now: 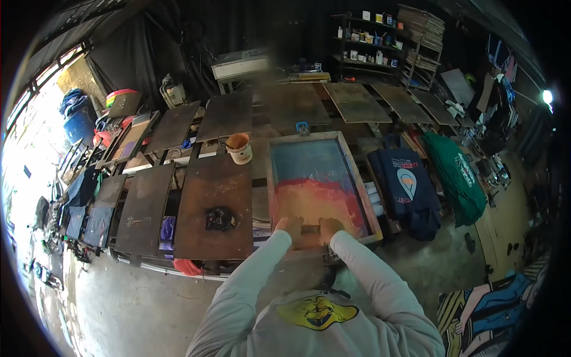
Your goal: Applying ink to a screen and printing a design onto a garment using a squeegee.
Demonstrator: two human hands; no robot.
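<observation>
Both hands, left hand (289, 226) and right hand (331, 226), fingers closed on a squeegee (310, 229), stand at the near edge of the wood-framed printing screen (315, 184) on the counter (214, 205), apparently mid-pull; an ink tub (239, 147) sits nearby.

Rectangular wooden-framed printing screen (317, 181), matt mesh smeared with wet red and orange ink, just beyond the fingers (289, 224); left of them, worn dull brown board (215, 205).
</observation>
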